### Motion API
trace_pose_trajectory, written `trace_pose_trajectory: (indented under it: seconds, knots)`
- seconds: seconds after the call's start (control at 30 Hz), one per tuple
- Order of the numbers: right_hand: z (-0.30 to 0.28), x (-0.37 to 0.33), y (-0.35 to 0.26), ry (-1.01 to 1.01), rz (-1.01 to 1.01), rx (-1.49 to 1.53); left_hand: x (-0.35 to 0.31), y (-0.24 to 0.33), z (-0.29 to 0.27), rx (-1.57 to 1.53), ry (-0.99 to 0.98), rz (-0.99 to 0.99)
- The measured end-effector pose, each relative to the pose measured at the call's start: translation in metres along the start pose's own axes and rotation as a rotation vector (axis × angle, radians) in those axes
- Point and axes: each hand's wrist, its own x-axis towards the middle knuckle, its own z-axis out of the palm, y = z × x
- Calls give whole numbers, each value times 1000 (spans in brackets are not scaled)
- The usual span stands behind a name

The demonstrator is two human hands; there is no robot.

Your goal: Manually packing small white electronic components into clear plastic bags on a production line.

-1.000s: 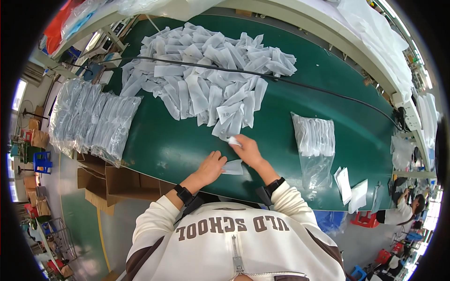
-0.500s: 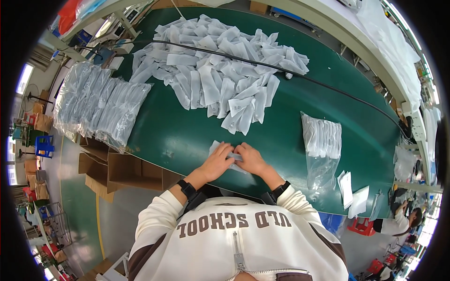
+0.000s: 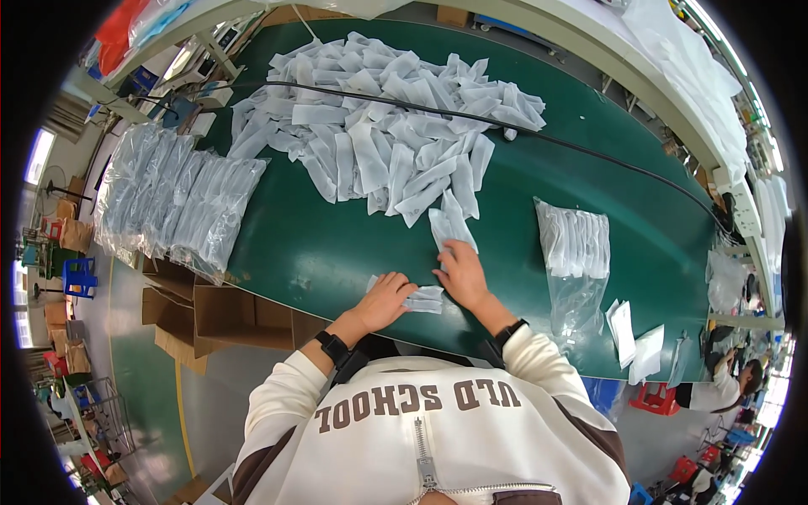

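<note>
While one packet [image 3: 452,221] lies against the near edge of the heap [image 3: 362,126], the right grip [image 3: 465,278] touches its near end with the fingers; whether thumb and fingers close on it, I cannot tell. Nearer the person than the heap, the left grip [image 3: 385,303] lies palm down over a second packet [image 3: 425,300], its fingers hiding how firmly they hold.

The step in hand seems to be taking packets singly from the heap and laying them together. As I judge it, the next move calls for a thin pinch and a straight draw away from the heap, with the left grip steadying the other packet.

Beneath all this is a smooth green tabletop [image 3: 295,252]. A black cable [image 3: 404,104] crosses over the heap. Filled clear bags [image 3: 210,206] sit left of the heap; a part-filled bag [image 3: 575,244] lies to its right, with white slips [image 3: 645,352] farther right and nearer. Beyond the tabletop's near edge, left of the heap, stands a carton [image 3: 244,320]; far right of the heap, a co-worker [image 3: 715,391] is near a red stool [image 3: 655,399].
</note>
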Motion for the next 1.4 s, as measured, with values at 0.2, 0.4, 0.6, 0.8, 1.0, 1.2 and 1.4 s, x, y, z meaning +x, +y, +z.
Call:
trace_pose_trajectory:
  seconds: [0.2,0.4,0.6,0.8,1.0,1.2,1.4]
  knots:
    - [-6,-25,6,22,318,-316,8,0,-1,11,-46,101]
    - [5,11,12,62,427,-368,18,8,1,5,-96,142]
    - [2,6,23,158,603,325,14,8,9,42,-71,150]
    - [-25,20,10,254,746,1121,10,12,8,46,-63,132]
    - [-20,45,-8,-168,812,765,9,12,10,35,-100,122]
    - [-23,16,-18,36,456,390,2,12,11,53,-53,147]
    - [-27,-31,-10,-223,513,-8,13,18,11,-37,-61,161]
